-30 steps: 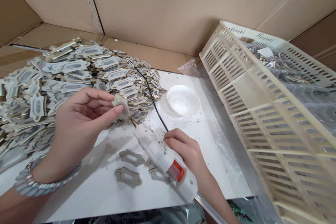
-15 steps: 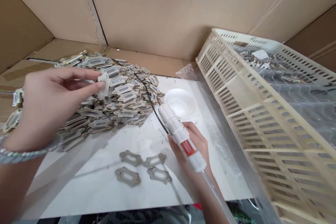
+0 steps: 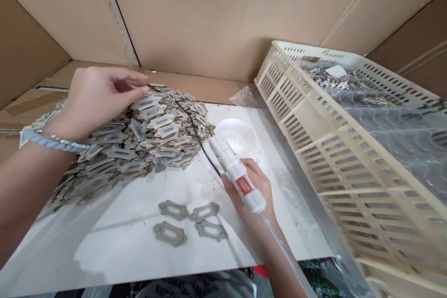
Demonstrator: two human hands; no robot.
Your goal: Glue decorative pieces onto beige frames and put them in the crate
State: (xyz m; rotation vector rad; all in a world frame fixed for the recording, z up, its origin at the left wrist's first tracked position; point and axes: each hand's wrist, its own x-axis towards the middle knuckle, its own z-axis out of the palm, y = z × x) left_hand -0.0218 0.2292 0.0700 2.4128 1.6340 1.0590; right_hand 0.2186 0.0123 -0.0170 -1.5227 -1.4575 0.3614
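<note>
My left hand [image 3: 99, 98] reaches over the back of a big pile of flat ornate frame pieces [image 3: 139, 135], fingertips pinched together at the pile's far edge; whether they hold a piece I cannot make out. A beaded bracelet [image 3: 49, 139] is on that wrist. My right hand [image 3: 253, 186] grips a white glue gun [image 3: 235, 172] with a red switch, its nozzle pointing up-left toward the pile. Three loose frame pieces [image 3: 190, 221] lie flat on the white board [image 3: 139, 251] in front of me.
A small white bowl [image 3: 237, 135] sits behind the glue gun. The gun's black cord [image 3: 195, 130] runs across the pile. A large cream plastic crate [image 3: 349, 158] with bagged parts stands tilted at the right. Cardboard walls [image 3: 209, 18] close the back.
My left hand carried the glued piece away from the gun nozzle up to the back of the pile. My right hand swung the glue gun to the right and down toward the board.
</note>
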